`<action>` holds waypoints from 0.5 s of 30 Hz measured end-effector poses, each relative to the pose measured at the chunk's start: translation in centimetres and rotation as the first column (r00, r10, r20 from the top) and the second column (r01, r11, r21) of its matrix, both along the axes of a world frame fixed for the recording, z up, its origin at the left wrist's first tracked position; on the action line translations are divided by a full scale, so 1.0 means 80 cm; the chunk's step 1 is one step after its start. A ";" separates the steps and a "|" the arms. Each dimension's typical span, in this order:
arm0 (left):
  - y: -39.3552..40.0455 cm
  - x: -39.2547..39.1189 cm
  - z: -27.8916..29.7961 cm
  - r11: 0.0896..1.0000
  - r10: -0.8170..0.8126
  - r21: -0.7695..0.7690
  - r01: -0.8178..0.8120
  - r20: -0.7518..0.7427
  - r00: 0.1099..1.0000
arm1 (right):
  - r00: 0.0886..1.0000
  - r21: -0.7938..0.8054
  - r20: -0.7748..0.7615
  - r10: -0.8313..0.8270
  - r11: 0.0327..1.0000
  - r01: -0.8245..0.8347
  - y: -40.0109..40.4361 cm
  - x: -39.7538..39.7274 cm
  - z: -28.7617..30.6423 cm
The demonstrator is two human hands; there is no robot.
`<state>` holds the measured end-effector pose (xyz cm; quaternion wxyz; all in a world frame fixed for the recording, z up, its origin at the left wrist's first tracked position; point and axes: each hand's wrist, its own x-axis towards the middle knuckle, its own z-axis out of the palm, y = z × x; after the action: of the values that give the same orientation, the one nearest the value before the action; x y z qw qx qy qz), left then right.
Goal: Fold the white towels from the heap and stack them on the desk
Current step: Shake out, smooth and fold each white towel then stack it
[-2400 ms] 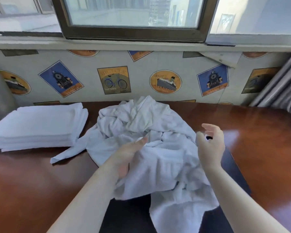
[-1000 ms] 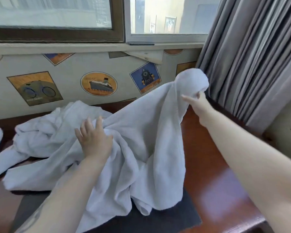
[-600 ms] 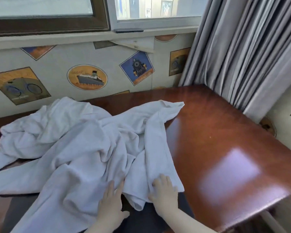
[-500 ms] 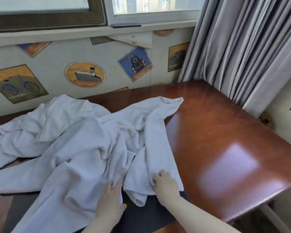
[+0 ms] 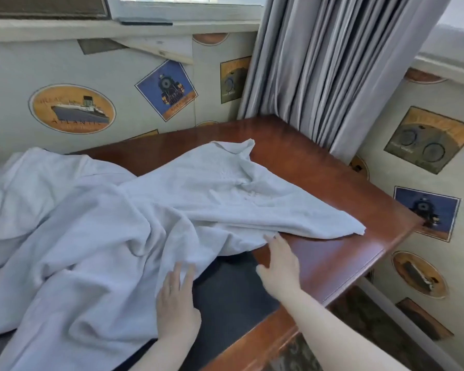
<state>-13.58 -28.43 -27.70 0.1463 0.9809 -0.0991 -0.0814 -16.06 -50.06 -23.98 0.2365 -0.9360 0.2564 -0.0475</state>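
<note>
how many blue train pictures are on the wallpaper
2: one blue train picture on the back wall left of the curtain, another on the right wall past the desk corner.

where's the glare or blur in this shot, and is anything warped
Head view: soft sheen on the desk near the right hand, no hard glare; curtain and desk edges bow from the wide lens; towel weave and wall prints look slightly soft; window strip blown out.

Both your hands are flat, palms down, fingers straight. Your left hand (image 5: 178,303) sits nearer your body; your right hand (image 5: 280,266) reaches further out, forearm angling in from the lower right, fingertips leading.
</note>
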 end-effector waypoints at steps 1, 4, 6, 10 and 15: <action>0.000 0.003 -0.002 0.999 0.016 -0.039 -0.017 -0.022 1.000 | 0.973 -0.002 -0.123 0.197 0.980 -0.198 0.025 -0.003 -0.014; 0.013 0.008 0.000 0.993 0.081 -0.075 -0.096 -0.186 0.979 | 0.834 0.023 -0.264 0.484 0.868 -0.497 0.077 -0.007 -0.044; 0.018 0.006 0.008 0.970 0.107 -0.178 -0.168 -0.307 0.946 | 0.802 -0.041 -0.243 0.546 0.820 -0.571 0.094 0.001 -0.045; 0.016 0.002 0.026 0.983 -0.033 -0.179 -0.046 -0.416 0.909 | 0.679 -0.333 -0.124 0.723 0.614 -0.715 0.082 0.009 -0.036; 0.019 -0.020 0.026 0.990 0.041 -0.065 -0.123 -0.705 0.708 | 0.481 0.085 -0.494 0.724 0.591 -0.802 0.071 0.011 -0.024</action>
<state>-15.20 -26.91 -25.66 0.2288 0.8705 0.0034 -0.4358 -15.18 -44.39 -25.88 0.0866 -0.9466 -0.1424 0.2759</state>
